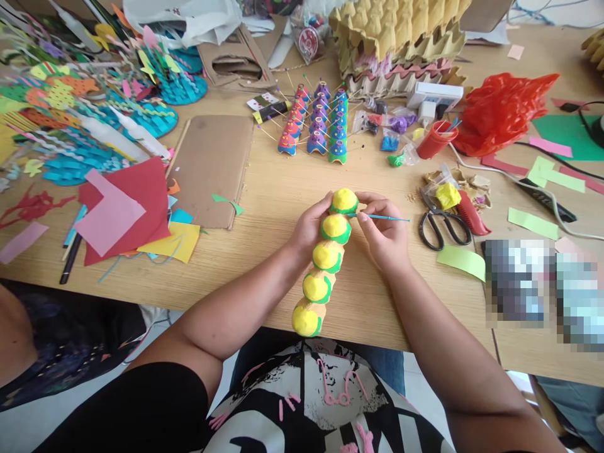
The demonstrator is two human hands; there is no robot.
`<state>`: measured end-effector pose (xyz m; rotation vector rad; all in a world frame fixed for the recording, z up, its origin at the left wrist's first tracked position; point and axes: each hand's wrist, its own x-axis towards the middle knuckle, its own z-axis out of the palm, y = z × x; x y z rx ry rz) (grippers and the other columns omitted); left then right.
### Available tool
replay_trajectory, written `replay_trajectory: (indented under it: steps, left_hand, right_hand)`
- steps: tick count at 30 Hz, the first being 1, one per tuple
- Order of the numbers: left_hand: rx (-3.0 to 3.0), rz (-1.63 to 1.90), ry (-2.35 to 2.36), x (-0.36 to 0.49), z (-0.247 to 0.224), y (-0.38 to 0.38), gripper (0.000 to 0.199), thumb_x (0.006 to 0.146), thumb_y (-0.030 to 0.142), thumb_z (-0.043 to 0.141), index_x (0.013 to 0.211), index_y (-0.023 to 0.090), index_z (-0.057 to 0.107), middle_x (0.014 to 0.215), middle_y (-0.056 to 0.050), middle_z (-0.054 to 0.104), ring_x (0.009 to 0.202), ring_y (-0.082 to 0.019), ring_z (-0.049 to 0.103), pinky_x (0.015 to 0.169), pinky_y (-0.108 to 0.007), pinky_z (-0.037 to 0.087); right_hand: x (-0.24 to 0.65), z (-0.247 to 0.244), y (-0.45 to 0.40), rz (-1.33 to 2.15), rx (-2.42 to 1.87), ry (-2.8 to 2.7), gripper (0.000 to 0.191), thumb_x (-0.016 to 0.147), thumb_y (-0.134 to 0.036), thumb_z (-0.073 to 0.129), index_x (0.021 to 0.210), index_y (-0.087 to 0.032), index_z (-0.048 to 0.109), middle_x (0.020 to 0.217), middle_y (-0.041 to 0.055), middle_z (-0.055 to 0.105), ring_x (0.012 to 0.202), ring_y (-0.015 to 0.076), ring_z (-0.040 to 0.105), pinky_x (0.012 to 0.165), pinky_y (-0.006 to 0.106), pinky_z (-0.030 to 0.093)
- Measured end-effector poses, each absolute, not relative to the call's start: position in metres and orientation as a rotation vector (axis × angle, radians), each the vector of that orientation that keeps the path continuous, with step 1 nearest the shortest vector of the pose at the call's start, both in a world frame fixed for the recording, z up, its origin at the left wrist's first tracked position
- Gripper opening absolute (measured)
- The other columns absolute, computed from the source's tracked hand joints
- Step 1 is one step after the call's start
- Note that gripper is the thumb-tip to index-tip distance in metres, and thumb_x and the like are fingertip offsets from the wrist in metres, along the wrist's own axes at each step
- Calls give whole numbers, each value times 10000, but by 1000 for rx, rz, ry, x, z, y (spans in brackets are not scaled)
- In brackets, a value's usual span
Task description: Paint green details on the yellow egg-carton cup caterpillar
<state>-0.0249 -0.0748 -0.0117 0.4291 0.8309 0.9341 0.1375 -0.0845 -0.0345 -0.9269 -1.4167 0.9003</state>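
Note:
A strip of egg-carton cups [326,257], yellow on top with green round the lower parts, is held up above the table's front edge. My left hand [309,225] grips its far end from the left, fingers wrapped round the side. Between the thumb and fingers of my right hand [384,236] is a thin blue stick [384,218], its left end touching the green near the top two cups. Bare carton shows on the nearer cups, where the green covers only part of the sides.
Three painted cup strips [317,123] with pins stand behind. Black-handled scissors [443,228] and a red cup [436,139] are on the right. Cardboard [210,170] and coloured paper [125,211] lie left; egg trays [401,31] are stacked at the back. Another person sits at left.

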Motion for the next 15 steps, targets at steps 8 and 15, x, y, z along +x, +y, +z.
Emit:
replay_trajectory:
  steps: [8, 15]
  left_hand:
    - [402, 885, 854, -27, -9, -76, 458, 929, 725, 607, 901, 277, 700, 566, -46, 630, 474, -211, 610, 426, -297, 425]
    - [405, 905, 813, -28, -11, -76, 425, 921, 692, 647, 882, 272, 699, 581, -43, 647, 487, -205, 634, 437, -293, 436]
  right_hand:
    - [136, -34, -85, 940, -926, -1361, 281, 935, -503, 785, 891, -275, 626, 1282, 65, 768, 1284, 270, 696, 1160, 538, 540]
    - [136, -36, -84, 898, -911, -1392, 241, 957, -458, 768, 904, -272, 625, 1276, 68, 769, 1260, 260, 709, 1146, 527, 547]
